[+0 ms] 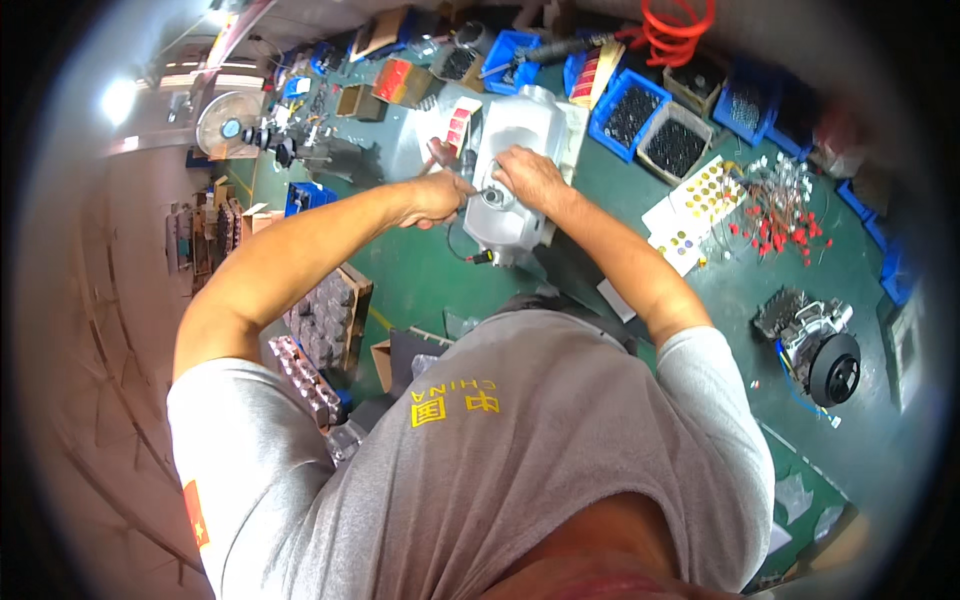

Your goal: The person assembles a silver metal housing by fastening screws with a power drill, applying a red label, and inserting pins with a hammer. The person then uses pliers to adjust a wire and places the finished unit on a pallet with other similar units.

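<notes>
A silver-grey metal housing (515, 130) with a rounded box shape lies on the green bench in front of me. Its near end carries a round fitting (492, 197), and a thin black cable with a dark connector (482, 257) hangs at its near left side. My left hand (437, 198) is closed at the housing's left edge, by the fitting; what its fingers grip is hidden. A reddish-brown piece (440, 153) shows just beyond that hand. My right hand (530, 178) rests on top of the housing, its fingers bent together just above the fitting, and whatever they pinch is too small to make out.
Blue bins of dark small parts (628, 112) line the bench's far side, below a coiled red hose (678, 30). Sticker sheets (705, 198) and red-tipped wires (780, 225) lie to the right. Nearer stands a motor-like assembly with a black wheel (835, 368). A fan (230, 127) is at far left.
</notes>
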The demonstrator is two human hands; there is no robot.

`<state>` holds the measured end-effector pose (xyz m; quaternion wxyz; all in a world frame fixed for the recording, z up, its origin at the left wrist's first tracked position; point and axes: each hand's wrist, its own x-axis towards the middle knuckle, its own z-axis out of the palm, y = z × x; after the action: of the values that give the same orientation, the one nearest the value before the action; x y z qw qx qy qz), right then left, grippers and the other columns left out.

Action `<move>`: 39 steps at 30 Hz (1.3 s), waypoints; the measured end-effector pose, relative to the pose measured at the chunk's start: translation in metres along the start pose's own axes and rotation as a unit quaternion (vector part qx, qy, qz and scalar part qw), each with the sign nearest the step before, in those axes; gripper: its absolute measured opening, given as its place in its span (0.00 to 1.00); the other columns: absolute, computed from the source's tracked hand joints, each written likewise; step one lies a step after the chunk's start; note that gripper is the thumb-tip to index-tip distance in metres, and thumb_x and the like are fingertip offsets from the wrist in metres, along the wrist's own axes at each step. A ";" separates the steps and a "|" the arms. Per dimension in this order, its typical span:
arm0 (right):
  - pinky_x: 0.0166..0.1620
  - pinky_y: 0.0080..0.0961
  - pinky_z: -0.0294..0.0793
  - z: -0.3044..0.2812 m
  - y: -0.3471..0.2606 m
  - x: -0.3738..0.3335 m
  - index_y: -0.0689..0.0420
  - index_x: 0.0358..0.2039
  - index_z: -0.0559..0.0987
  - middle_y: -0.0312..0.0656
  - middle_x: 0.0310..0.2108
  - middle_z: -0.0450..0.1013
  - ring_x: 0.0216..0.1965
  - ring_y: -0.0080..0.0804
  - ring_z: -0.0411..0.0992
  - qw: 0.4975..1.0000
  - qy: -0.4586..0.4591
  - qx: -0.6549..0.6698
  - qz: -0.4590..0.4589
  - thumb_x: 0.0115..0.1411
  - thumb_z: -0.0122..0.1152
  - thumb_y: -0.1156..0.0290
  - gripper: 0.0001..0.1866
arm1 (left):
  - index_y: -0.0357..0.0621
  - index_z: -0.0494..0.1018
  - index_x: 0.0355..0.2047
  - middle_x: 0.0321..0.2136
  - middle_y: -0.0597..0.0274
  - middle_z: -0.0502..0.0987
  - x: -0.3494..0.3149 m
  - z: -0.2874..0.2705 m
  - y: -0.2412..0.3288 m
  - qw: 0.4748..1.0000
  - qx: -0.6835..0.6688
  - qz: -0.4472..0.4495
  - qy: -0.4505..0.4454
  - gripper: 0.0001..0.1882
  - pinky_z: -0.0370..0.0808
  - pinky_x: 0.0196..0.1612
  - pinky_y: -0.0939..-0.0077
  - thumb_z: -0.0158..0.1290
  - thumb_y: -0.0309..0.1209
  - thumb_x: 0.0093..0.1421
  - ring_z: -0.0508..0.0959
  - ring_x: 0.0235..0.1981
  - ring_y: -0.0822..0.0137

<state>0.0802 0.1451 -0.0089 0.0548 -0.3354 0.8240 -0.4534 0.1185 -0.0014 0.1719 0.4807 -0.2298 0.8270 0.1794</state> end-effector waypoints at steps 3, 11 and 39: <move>0.51 0.47 0.77 0.005 0.002 0.005 0.58 0.42 0.80 0.50 0.43 0.75 0.49 0.51 0.76 1.000 0.011 -0.004 0.003 0.64 0.61 0.59 0.15 | 0.49 0.71 0.63 0.17 0.69 0.70 0.003 -0.024 -0.006 0.997 0.020 0.026 -0.075 0.21 0.57 0.10 0.82 0.42 0.31 0.72 0.63 0.11 0.79; 0.54 0.46 0.74 0.008 -0.012 0.006 0.56 0.50 0.80 0.52 0.48 0.77 0.51 0.52 0.75 0.998 0.037 0.029 0.031 0.63 0.61 0.64 0.17 | 0.45 0.74 0.50 0.18 0.70 0.69 -0.015 -0.066 -0.089 0.985 -0.093 0.119 0.086 0.14 0.56 0.14 0.81 0.46 0.37 0.71 0.62 0.13 0.80; 0.36 0.24 0.80 0.037 -0.159 -0.011 0.65 0.57 0.76 0.44 0.32 0.76 0.32 0.27 0.75 0.897 0.289 0.157 0.296 0.71 0.51 0.63 0.22 | 0.46 0.69 0.60 0.57 0.45 0.71 0.281 -0.027 -0.346 0.890 -0.052 0.285 0.352 0.29 0.71 0.60 0.52 0.59 0.32 0.58 0.71 0.59 0.43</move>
<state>0.1830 0.0679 0.0920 -0.0018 0.0828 0.7833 -0.6161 0.1689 -0.3605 -0.0883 0.0736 -0.0569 0.9615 0.2586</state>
